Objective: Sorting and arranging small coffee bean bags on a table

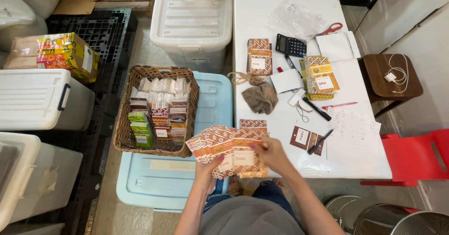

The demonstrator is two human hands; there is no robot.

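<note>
My left hand (206, 168) holds a fanned stack of small orange-and-brown patterned packets (224, 147) from below, just off the white table's (280, 10) front-left corner. My right hand (271, 153) grips the right side of the same fan, thumb on the front packet with a cream label. Another patterned packet (253, 123) lies on the table just behind the fan. A wicker basket (122, 118) with rows of packets sits on a light blue bin lid (215, 99) to my left.
On the table lie a brown cloth (261, 97), calculator (291, 45), red scissors (330, 28), pens, papers, a packet stack (259, 56) and yellow packets (320, 78). White bins (191, 24) and a black pallet (100, 33) stand left; a wooden stool (397, 87) and red chair (414, 157) right.
</note>
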